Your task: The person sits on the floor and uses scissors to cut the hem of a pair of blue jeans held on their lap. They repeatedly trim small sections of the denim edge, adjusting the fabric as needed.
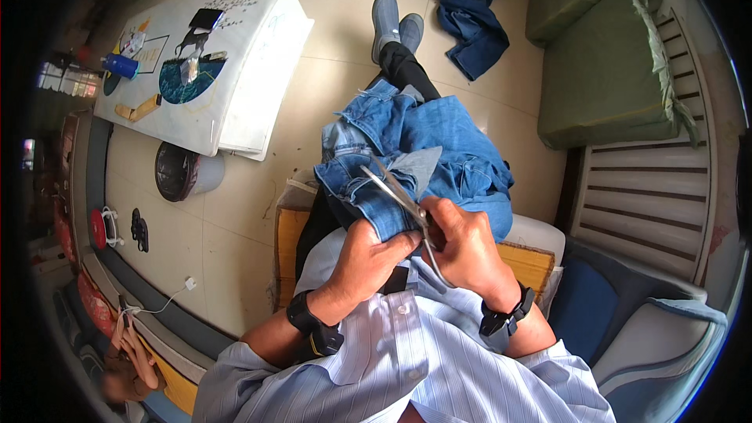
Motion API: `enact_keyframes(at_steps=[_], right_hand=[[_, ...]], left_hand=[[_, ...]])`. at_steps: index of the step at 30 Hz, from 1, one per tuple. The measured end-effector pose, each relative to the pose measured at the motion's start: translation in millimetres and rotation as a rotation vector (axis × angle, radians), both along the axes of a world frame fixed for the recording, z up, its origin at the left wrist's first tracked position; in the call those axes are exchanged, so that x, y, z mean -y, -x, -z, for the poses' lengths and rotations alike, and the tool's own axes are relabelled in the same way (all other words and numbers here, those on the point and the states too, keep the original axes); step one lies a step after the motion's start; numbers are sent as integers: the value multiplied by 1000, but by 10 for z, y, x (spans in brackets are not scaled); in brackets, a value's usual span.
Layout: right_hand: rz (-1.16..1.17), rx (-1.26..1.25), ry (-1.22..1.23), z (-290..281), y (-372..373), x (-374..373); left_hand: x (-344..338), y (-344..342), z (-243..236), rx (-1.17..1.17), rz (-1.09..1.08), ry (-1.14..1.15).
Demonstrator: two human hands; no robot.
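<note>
A pair of blue jeans (pixel 462 141) lies bunched across my lap, with its grey pocket lining (pixel 417 166) showing. My left hand (pixel 364 266) is closed on the jeans' waistband, thumb pressed on the denim. In my right hand (pixel 468 249) is a pair of metal scissors (pixel 401 197), its handles partly hidden by my fingers. The blades are apart and point forward and left, over the waistband just ahead of my left hand. Whether the edges touch the cloth, I cannot tell.
Another pair of dark blue jeans (pixel 471 19) lies on the tiled floor ahead. At the left stands a white table (pixel 235 55) holding a blue bottle (pixel 121 65), with a waste bin (pixel 207 175) beside it. Green cushions (pixel 607 70) rest on a slatted bench (pixel 646 204) at the right.
</note>
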State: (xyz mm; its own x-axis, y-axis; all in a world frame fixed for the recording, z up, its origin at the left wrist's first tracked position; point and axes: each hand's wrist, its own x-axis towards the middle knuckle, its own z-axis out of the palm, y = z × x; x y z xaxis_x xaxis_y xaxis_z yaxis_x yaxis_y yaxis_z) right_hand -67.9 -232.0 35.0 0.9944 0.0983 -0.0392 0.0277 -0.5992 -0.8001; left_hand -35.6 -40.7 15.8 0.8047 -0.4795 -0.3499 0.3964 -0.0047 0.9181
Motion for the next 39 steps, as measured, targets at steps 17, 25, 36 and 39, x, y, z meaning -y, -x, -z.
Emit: enact_keyframes(at_steps=[17,25,36,39], right_hand=[[267,-286,-887,334,77,79],[282,-291,-1022,349,143,174],[95,-709,-1172,-29,502,355],[68,-783,-1263,0,660,371]], left_hand=[[4,-58,3,-338,-181,236],[-53,-91,39,-383,-257,287],[-28,-120,96,-362,-348,407],[21,-138,90,-359,-379,448]])
